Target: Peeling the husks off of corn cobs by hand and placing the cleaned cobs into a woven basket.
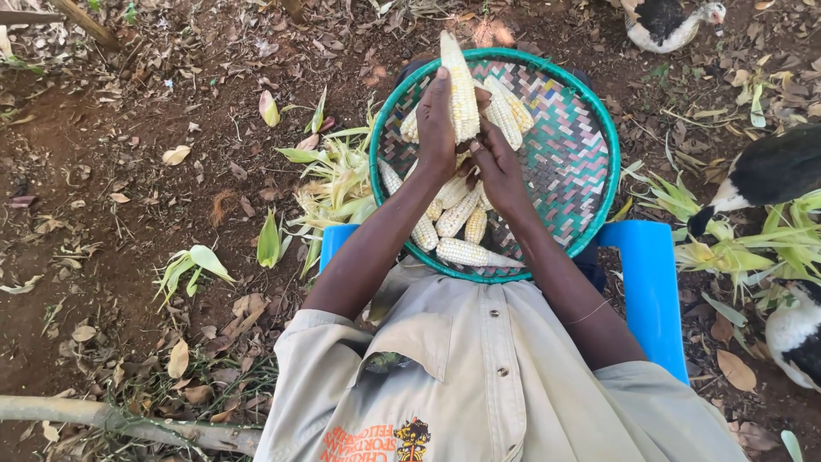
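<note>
Maize cob (460, 85) | closed grip, left hand (436, 128), right hand (500, 171) | woven basket (573, 162): husked cobs (457, 218)

No packages, signs or screens are seen. The only label-like thing is a printed emblem (380, 441) on the chest of the beige shirt (487, 376), at the bottom edge of the view, left of the button placket. It is made up of curved orange lettering beside a small dark, red and yellow figure, and is partly cut off by the frame.
</note>
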